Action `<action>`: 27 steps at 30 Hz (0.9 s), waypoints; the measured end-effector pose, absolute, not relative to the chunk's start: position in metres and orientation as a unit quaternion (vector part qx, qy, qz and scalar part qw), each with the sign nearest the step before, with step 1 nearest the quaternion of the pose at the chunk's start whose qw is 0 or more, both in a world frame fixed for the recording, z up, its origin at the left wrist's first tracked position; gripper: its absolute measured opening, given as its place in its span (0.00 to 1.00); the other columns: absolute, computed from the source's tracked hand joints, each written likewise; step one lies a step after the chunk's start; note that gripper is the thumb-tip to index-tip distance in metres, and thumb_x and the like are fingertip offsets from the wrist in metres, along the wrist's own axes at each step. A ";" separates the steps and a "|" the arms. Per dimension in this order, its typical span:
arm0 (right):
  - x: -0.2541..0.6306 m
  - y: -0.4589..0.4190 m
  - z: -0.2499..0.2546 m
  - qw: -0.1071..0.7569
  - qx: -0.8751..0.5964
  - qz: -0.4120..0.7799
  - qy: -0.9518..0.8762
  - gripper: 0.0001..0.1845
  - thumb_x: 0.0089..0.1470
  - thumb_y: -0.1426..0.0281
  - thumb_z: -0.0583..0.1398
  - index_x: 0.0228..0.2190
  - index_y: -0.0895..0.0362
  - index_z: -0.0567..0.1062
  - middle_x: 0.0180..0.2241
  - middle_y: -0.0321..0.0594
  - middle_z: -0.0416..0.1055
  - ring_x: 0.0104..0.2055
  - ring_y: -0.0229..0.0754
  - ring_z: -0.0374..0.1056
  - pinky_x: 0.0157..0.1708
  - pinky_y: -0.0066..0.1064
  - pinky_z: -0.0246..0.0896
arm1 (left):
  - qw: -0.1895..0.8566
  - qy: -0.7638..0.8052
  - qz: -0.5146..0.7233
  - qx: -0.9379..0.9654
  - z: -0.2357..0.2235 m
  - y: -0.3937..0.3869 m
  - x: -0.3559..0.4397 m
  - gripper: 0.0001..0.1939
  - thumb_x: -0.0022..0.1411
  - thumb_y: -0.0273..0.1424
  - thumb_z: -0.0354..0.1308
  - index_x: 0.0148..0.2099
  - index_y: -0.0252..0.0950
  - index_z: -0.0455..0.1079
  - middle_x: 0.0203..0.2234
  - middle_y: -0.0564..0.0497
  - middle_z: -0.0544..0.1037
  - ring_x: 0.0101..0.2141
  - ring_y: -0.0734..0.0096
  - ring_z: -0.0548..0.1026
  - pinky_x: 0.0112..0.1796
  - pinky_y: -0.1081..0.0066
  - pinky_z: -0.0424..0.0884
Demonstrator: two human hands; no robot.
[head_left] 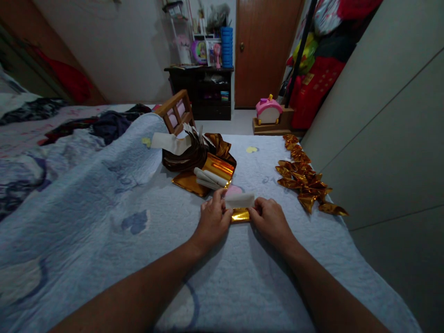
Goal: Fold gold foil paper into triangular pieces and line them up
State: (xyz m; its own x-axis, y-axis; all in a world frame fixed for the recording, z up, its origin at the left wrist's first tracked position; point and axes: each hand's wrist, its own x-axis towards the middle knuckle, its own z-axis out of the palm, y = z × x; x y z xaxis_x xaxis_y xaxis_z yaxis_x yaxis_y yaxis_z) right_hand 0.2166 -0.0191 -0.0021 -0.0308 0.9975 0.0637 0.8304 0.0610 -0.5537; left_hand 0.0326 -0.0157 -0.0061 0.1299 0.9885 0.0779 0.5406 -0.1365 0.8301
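Foil sheet (240, 215) pinched at both ends on a pale blue quilt (166, 282)

The sheet lies low at the middle of the quilted surface, gold face showing along the near strip and a whitish flap standing up along the far side. The left hand (214, 216) pinches its left end between thumb and fingers; the right hand (272, 218) pinches the right end in the same manner, so that a short span of gold is exposed between the two thumbs. Both forearms enter from the near side, with quilt visible between them and on either side.

Just beyond the left hand is a heap of foil sheets (183, 155), its leaves fanned and partly curled, with pale paper rolls (211, 178) lying on its near side. The heap's near corner comes close to the left fingertips and limits room in that direction. To the right, a band of bare quilt separates the right hand from a cluster of folded foil pieces (305, 180).

These pieces follow the right edge of the surface, beside a pale panel (388, 134); the tip of the nearest one reaches that edge. The far edge runs straight between heap and cluster, with a pink-roofed toy (269, 111) beyond it. At left, the quilt rises in a sloping fold toward a wooden rail (176, 111).
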 end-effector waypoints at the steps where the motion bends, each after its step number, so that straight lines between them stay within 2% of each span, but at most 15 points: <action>1: 0.216 -0.019 -0.002 0.208 -0.664 0.173 -0.697 0.10 0.56 0.71 0.59 0.24 0.56 0.73 0.25 0.40 0.72 0.32 0.43 0.63 0.34 0.33 0.49 | 0.301 0.575 0.315 0.693 -0.006 -0.016 0.033 0.26 0.61 0.27 0.55 0.62 0.35 0.60 0.35 0.49 0.77 0.42 0.58 0.74 0.51 0.56 0.62; 4: 0.214 -0.020 -0.001 0.176 -0.674 0.141 -0.704 0.09 0.57 0.71 0.60 0.25 0.56 0.74 0.26 0.41 0.74 0.33 0.44 0.63 0.35 0.34 0.46 | 0.221 0.589 0.249 0.736 -0.007 -0.016 0.034 0.27 0.62 0.26 0.54 0.64 0.35 0.59 0.39 0.47 0.77 0.43 0.56 0.73 0.51 0.55 0.61; 8: 0.213 -0.021 -0.002 0.164 -0.682 0.117 -0.703 0.06 0.57 0.70 0.61 0.28 0.56 0.74 0.29 0.41 0.74 0.36 0.46 0.64 0.35 0.35 0.45 | 0.156 0.590 0.191 0.769 -0.010 -0.019 0.033 0.21 0.65 0.28 0.54 0.60 0.38 0.64 0.44 0.45 0.75 0.47 0.54 0.70 0.50 0.55 0.61; 10: 0.213 -0.022 -0.003 0.170 -0.687 0.111 -0.698 0.03 0.57 0.70 0.61 0.33 0.57 0.75 0.30 0.41 0.74 0.37 0.47 0.64 0.36 0.35 0.46 | 0.136 0.590 0.182 0.775 -0.010 -0.021 0.033 0.18 0.65 0.29 0.55 0.57 0.39 0.68 0.45 0.44 0.73 0.48 0.53 0.69 0.48 0.56 0.63; 12: 0.212 -0.022 -0.004 0.179 -0.689 0.110 -0.694 0.07 0.57 0.71 0.61 0.39 0.58 0.74 0.31 0.41 0.74 0.38 0.48 0.64 0.38 0.35 0.46 | 0.120 0.592 0.188 0.774 -0.011 -0.023 0.033 0.17 0.64 0.29 0.57 0.55 0.40 0.69 0.45 0.44 0.70 0.48 0.54 0.68 0.48 0.57 0.64; 15: 0.211 -0.021 -0.005 0.173 -0.670 0.121 -0.712 0.05 0.58 0.73 0.60 0.38 0.57 0.73 0.34 0.41 0.74 0.40 0.48 0.64 0.39 0.34 0.45 | 0.102 0.591 0.212 0.772 -0.010 -0.024 0.033 0.19 0.63 0.27 0.58 0.57 0.41 0.68 0.47 0.44 0.68 0.48 0.54 0.66 0.48 0.57 0.64; 17: 0.211 -0.020 -0.005 0.162 -0.648 0.127 -0.733 0.04 0.60 0.74 0.59 0.35 0.56 0.74 0.36 0.41 0.75 0.41 0.47 0.63 0.39 0.35 0.45 | 0.100 0.575 0.216 0.783 -0.009 -0.023 0.033 0.17 0.64 0.26 0.57 0.55 0.40 0.70 0.47 0.45 0.69 0.48 0.54 0.66 0.48 0.57 0.64; 19: 0.211 -0.019 -0.007 0.156 -0.629 0.126 -0.751 0.07 0.62 0.75 0.57 0.34 0.55 0.75 0.37 0.41 0.74 0.41 0.47 0.63 0.38 0.35 0.44 | 0.125 0.534 0.197 0.813 -0.009 -0.020 0.033 0.11 0.66 0.24 0.53 0.47 0.39 0.73 0.43 0.46 0.72 0.45 0.56 0.67 0.45 0.59 0.64; 22: 0.211 -0.018 -0.010 0.153 -0.610 0.122 -0.768 0.10 0.63 0.76 0.55 0.35 0.55 0.76 0.38 0.41 0.73 0.42 0.46 0.63 0.38 0.35 0.45 | 0.183 0.469 0.169 0.847 -0.010 -0.017 0.033 0.11 0.68 0.24 0.50 0.38 0.37 0.73 0.36 0.47 0.73 0.39 0.61 0.69 0.40 0.64 0.65; 27: 0.208 -0.021 -0.009 0.133 -0.608 0.100 -0.777 0.09 0.64 0.75 0.55 0.37 0.55 0.75 0.39 0.42 0.72 0.42 0.47 0.63 0.39 0.36 0.46 | 0.181 0.468 0.159 0.850 -0.010 -0.016 0.031 0.10 0.68 0.23 0.50 0.40 0.36 0.72 0.38 0.47 0.74 0.40 0.61 0.70 0.42 0.64 0.65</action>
State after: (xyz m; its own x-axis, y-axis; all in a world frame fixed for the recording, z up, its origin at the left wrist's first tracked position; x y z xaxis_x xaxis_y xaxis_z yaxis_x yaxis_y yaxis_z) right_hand 0.2079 -0.0210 -0.0086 -0.2261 0.9704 0.0852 0.9172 0.2415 -0.3168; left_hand 0.0310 -0.0163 -0.0099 0.5120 0.8530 0.1018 0.7376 -0.4972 0.4569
